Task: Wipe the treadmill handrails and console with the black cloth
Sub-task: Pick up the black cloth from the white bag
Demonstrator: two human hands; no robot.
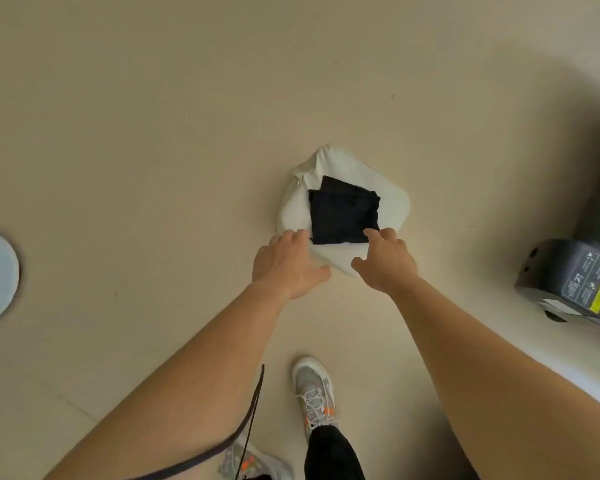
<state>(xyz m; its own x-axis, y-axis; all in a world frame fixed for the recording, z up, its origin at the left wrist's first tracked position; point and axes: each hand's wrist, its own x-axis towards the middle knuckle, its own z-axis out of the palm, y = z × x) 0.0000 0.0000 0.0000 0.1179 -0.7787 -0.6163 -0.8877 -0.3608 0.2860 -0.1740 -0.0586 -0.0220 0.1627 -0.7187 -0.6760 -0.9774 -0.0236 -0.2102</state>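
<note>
Folded black cloth (343,213) lies atop a white bundle (392,202) on the floor. Left hand (286,268) & right hand (385,263) are spread w/ loose fingers at its near edge, gripping nothing; fingertip contact unclear. Treadmill (575,275) is blurred, cut off at right.

Soft, even, warm light, no glare. Faint shadows on the floor (153,133) at lower right. Whole frame slightly soft (motion blur), worst at right edge; wide-angle bending near corners.

The treadmill (568,271) is blurred and cut off by the right edge.
</note>
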